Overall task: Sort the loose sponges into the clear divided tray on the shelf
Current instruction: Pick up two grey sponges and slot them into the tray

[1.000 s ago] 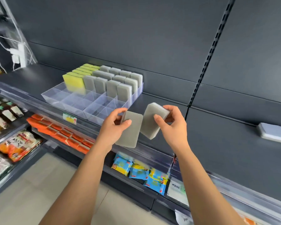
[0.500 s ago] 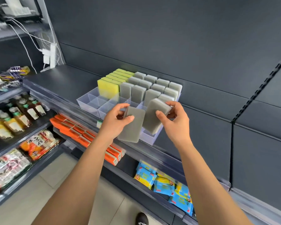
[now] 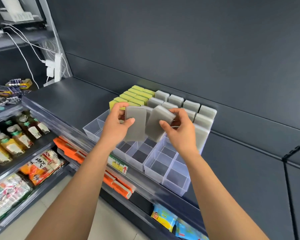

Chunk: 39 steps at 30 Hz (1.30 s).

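Shelf: dark shelf (image 3: pixel 62 101), matte.
Wall: dark seamed back panel (image 3: pixel 180 49) behind the shelf.
Upright: slotted black strip (image 3: pixel 298 148) right of the shelf.
Floor: pale floor (image 3: pixel 102 227) below the shelf.
Power: white power strip (image 3: pixel 56 66) above the shelf's left end.

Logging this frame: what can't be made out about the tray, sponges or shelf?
All head view.
Middle compartments of the clear tray: hidden behind the left grey sponge in the left hand and the right grey sponge in the right hand.
Price label: print too small and blurred.
Blue packets: cut off by the bottom edge.
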Tool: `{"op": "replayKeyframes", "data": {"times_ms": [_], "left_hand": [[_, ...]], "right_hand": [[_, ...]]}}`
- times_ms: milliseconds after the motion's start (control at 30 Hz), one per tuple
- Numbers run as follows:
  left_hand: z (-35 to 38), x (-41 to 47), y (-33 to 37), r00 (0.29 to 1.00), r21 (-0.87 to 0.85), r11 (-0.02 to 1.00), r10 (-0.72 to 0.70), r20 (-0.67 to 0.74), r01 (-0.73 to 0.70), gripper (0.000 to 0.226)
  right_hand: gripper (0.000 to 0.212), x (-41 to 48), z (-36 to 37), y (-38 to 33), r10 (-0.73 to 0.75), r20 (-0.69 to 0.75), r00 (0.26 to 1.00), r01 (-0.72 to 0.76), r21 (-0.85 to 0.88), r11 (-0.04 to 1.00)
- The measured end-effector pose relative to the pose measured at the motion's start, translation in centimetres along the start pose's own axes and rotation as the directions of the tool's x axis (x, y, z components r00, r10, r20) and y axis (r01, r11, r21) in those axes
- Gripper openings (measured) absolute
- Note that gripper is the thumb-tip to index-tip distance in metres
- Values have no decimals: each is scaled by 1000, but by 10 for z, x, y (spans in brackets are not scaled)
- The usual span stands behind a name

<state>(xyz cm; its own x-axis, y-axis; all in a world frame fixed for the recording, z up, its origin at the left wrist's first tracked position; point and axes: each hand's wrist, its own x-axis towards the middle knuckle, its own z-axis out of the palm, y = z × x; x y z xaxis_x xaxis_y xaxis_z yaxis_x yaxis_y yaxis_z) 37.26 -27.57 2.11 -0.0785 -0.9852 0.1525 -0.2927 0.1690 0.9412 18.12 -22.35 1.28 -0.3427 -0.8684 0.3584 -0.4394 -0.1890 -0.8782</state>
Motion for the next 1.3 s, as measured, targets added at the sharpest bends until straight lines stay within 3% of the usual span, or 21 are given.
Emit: {"op": "replayKeyframes", "data": {"times_ms": [433,800,1033,1300], "left_hand": [[-4,49,-26,985,-14,999,51,162,-50,47],[-15,63,-35,938,-45,990,143,317,-136,48],[-21,66,-39,905,-73,981,195,378,-181,56],[-20,72,-46,864,77,937,280,419,-341,49]], "right_hand": [[34,4,27,1,85,-26,996,-89,-226,970],[37,-18,57,7,110,-85,990,-138,-544,828],[37,-22,66,10,123,-123,985,-172,-587,791],[38,-22,67,10,135,-138,981,-191,-584,789]]}}
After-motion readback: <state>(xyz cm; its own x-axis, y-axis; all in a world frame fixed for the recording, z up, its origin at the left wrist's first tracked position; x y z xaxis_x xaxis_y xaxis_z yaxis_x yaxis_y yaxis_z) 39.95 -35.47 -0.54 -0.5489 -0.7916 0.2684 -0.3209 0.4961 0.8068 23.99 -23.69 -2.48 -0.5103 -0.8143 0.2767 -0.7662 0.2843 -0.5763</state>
